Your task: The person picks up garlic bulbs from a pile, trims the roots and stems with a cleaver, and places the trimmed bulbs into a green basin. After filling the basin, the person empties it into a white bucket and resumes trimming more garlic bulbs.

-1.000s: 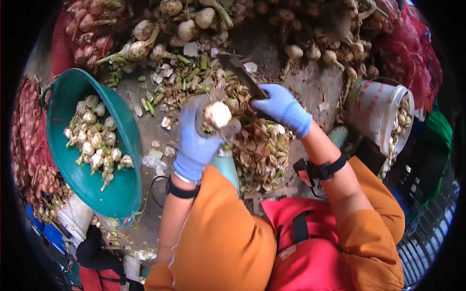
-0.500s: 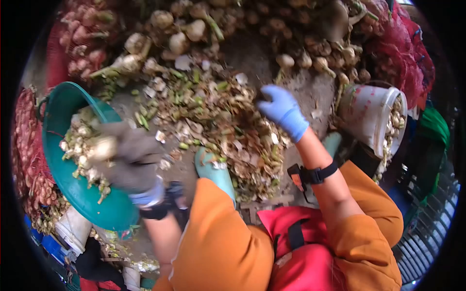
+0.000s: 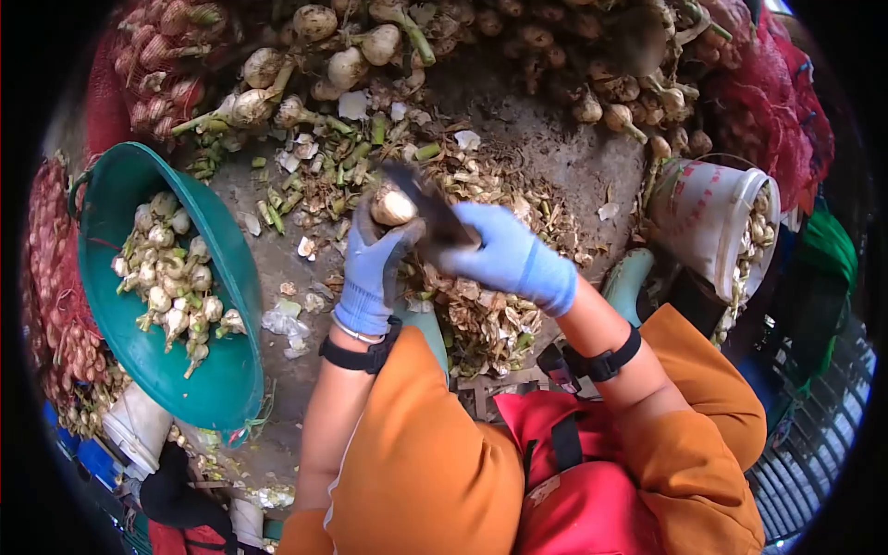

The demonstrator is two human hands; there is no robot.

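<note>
My left hand [image 3: 366, 268], in a blue knit glove with a grey palm, is closed round a pale garlic bulb [image 3: 393, 207]. My right hand [image 3: 513, 257], gloved the same way, grips a dark knife [image 3: 427, 205], blurred by motion, whose blade lies right beside the bulb. Below both hands is a heap of dry skins and cut green stem pieces [image 3: 495, 319] on the floor. To the left, a tilted green basin [image 3: 222, 356] holds several trimmed garlic bulbs [image 3: 166, 277].
Untrimmed garlic with stems [image 3: 347, 67] is piled along the far side. A white bucket [image 3: 692, 208] of garlic lies tipped at the right, beside a red mesh sack [image 3: 772, 102]. More red mesh sacks [image 3: 55, 268] line the left edge.
My left hand has moved from over the green basin to the middle and now has a garlic bulb. My right hand has come left to meet it, and the knife now shows.
</note>
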